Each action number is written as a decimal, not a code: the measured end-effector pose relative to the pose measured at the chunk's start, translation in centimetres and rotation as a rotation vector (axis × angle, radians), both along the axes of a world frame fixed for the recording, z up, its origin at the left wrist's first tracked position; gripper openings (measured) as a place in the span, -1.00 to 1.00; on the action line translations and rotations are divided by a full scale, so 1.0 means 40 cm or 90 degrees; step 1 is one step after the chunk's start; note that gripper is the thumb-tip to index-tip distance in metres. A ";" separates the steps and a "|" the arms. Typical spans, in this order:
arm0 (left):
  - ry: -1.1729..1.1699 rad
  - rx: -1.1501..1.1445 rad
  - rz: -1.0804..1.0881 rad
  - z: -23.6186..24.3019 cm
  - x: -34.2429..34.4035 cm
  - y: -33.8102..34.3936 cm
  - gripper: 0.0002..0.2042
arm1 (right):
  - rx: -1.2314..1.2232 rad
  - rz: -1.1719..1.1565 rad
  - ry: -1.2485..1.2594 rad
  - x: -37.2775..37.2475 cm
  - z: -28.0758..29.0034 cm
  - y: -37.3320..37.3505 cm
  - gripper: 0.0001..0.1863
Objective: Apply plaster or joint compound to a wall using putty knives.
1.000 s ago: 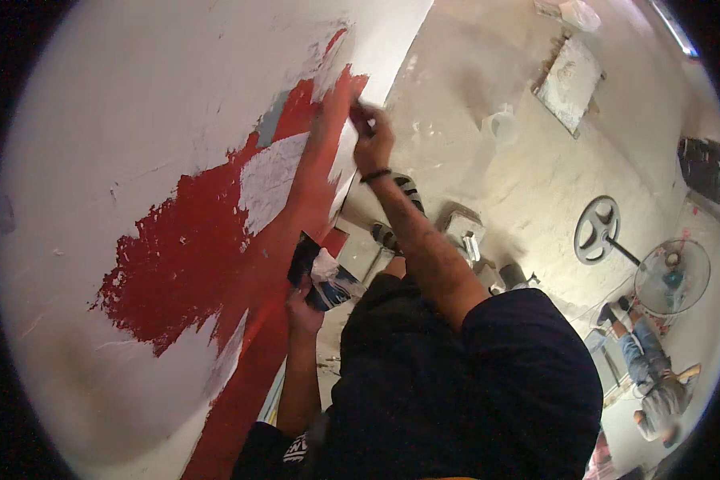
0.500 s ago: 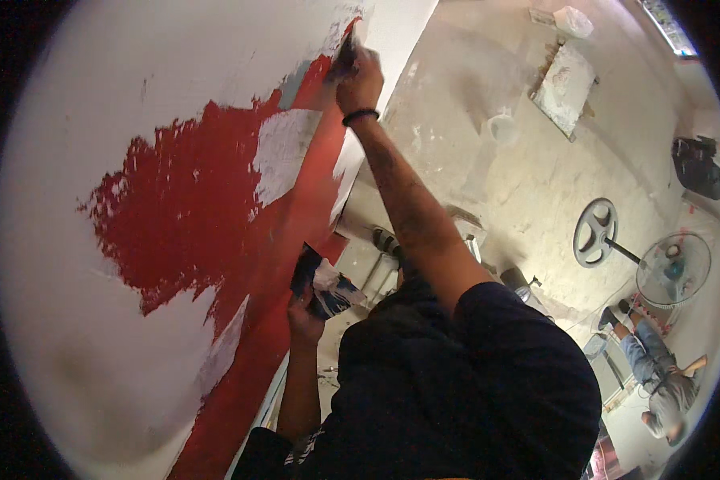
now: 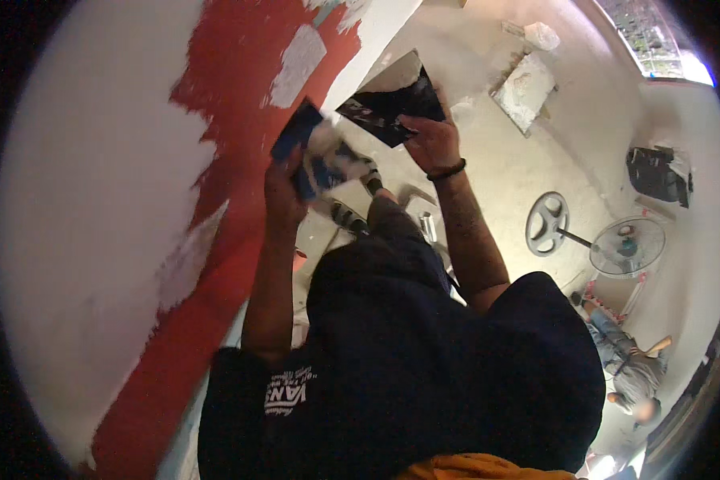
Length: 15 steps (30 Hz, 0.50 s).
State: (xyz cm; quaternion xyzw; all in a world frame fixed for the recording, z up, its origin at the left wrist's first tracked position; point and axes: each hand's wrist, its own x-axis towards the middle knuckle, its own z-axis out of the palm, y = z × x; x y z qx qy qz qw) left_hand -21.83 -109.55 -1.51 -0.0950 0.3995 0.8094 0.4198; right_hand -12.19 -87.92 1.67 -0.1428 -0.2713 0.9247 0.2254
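While the left hand [image 3: 284, 192] grips a blue flat plate [image 3: 296, 130] bearing whitish paste [image 3: 323, 141], the right hand [image 3: 438, 146] pinches a broad black blade [image 3: 386, 108] just beside it; loading seems the step, the next move calling for a level edge.

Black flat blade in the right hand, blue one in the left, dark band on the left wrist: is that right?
Wrong wrist: the head view shows the dark band on that of the right hand, which holds the black blade; the left hand holds the blue blade.
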 end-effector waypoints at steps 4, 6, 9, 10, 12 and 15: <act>0.053 -0.008 0.065 0.113 0.007 0.055 -0.83 | 1.062 -0.146 -0.085 0.081 0.091 -0.049 -0.32; 0.076 0.020 0.054 0.142 0.021 0.068 -0.85 | 0.461 0.036 -0.048 0.106 0.089 -0.095 -0.40; 0.041 -0.008 0.106 0.162 0.037 0.069 -0.88 | 0.642 0.029 -0.068 0.109 0.098 -0.136 -0.38; 0.072 -0.022 0.091 0.156 0.040 0.067 -0.89 | 0.731 -0.015 -0.072 0.107 0.105 -0.153 -0.38; 0.101 -0.042 0.074 0.155 0.041 0.077 -0.90 | 0.744 -0.028 -0.017 0.101 0.089 -0.149 -0.40; 0.093 -0.055 0.058 0.159 0.029 0.103 -0.90 | 0.999 -0.061 -0.042 0.091 0.040 -0.103 -0.36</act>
